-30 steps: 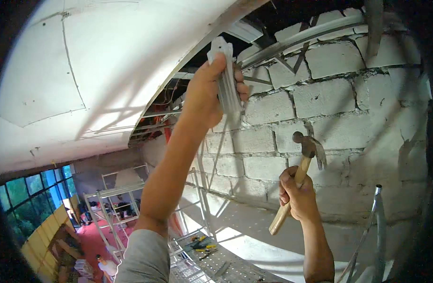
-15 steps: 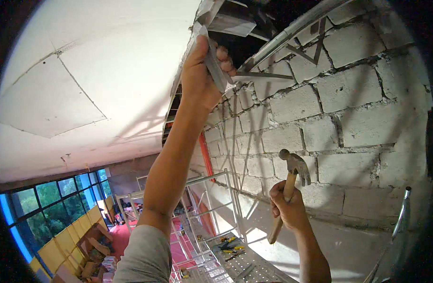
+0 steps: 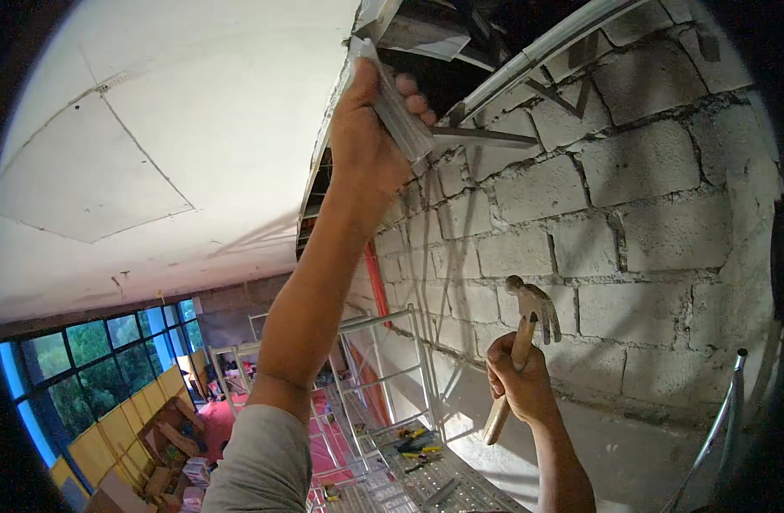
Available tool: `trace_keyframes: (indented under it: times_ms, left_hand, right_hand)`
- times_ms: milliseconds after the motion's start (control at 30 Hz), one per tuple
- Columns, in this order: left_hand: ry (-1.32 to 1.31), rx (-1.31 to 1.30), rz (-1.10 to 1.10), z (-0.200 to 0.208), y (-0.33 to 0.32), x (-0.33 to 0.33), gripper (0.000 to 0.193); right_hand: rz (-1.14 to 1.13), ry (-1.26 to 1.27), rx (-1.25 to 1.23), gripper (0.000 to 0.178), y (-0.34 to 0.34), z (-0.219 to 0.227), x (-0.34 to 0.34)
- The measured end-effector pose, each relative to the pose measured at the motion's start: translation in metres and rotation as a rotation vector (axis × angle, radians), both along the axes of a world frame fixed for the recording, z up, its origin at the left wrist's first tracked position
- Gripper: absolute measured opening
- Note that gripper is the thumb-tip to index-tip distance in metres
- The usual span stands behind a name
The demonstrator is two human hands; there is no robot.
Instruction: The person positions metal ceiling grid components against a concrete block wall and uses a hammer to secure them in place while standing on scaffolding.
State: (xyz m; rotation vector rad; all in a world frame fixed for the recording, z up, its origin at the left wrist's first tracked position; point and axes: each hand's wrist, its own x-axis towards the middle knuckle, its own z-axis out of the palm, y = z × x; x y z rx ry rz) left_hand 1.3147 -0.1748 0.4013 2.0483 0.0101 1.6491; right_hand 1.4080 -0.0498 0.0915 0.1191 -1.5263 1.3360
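Observation:
Raised overhead, my left hand (image 3: pixel 358 128) is wrapped around a short grey metal channel (image 3: pixel 398 115). The channel slants beside the broken edge of the white ceiling (image 3: pixel 195 111); whether its upper end touches the frame there I cannot tell. Lower and to the right, my right hand (image 3: pixel 520 380) is closed on the wooden handle of a claw hammer (image 3: pixel 536 309). The hammer stands nearly upright, head above the fist, in front of the block wall (image 3: pixel 571 188) and apart from the channel.
Metal framing (image 3: pixel 537 60) runs along the ceiling opening, with a thin strip (image 3: pixel 486 135) jutting from it. Below are scaffolding rails (image 3: pixel 383 325) and a perforated platform (image 3: pixel 460 487) bearing hand tools (image 3: pixel 418 445). A shiny metal tube (image 3: pixel 734 385) rises at the right.
The metal channel in my left hand has turned slightly, showing more of its broad face. My right hand and the hammer have shifted down only a little. Shadows on the wall have moved.

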Motion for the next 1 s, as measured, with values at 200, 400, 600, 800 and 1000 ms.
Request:
trace_keyframes:
  times_ms: [200,400,600,800,1000]
  left_hand:
    - [0.036,0.056,0.004,-0.004,0.004,0.002,0.03]
    - [0.001,0.043,-0.084,0.0,0.01,0.005,0.032]
    - [-0.14,0.179,0.049,-0.002,0.02,0.026,0.031]
    - [-0.13,0.222,-0.188,0.008,0.025,0.034,0.029]
    - [-0.316,0.256,0.026,-0.001,0.029,0.047,0.038]
  right_hand:
    - [-0.007,-0.002,0.001,0.02,0.001,0.0,0.0]
    - [0.049,0.04,-0.015,0.017,0.013,-0.006,-0.006]
    - [0.016,0.036,-0.021,0.016,0.019,-0.004,-0.009]
    - [0.028,0.01,-0.095,0.02,0.029,-0.016,-0.009]
    - [0.051,0.099,-0.149,0.023,0.043,-0.022,-0.01]
